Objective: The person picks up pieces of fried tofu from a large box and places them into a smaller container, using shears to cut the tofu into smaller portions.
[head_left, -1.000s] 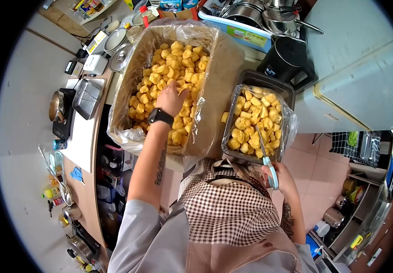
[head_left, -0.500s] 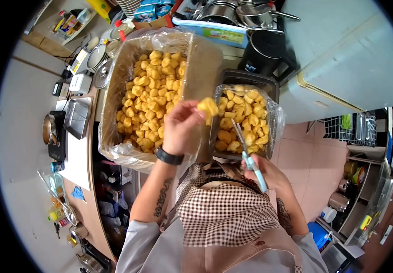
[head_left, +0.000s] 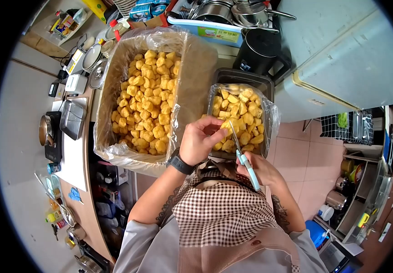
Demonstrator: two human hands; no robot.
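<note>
My left hand (head_left: 200,140), wearing a black wristband, pinches a yellow fried tofu puff (head_left: 229,125) between thumb and fingers. In my right hand (head_left: 264,172) is a pair of scissors (head_left: 249,173) with light blue handles. Their blades point away from me and overlap the puff's right side in this view. Both hands work over the near part of a dark tray (head_left: 264,81), lined with clear plastic and filled with tofu puffs and cut pieces. Left of it stands a plastic-lined cardboard box (head_left: 197,59) holding many whole tofu puffs (head_left: 146,100).
Behind the tray stands a black electric kettle (head_left: 261,50), beside a blue bin (head_left: 205,30) of pots. A pale fridge (head_left: 342,54) rises on the right. Along the left counter are a metal tray (head_left: 73,119) and a pan (head_left: 45,129).
My left hand has moved right and toward me, bringing the tofu puff from above the box's edge to the scissors' blades. My right hand stays nearly in place with the scissors.
</note>
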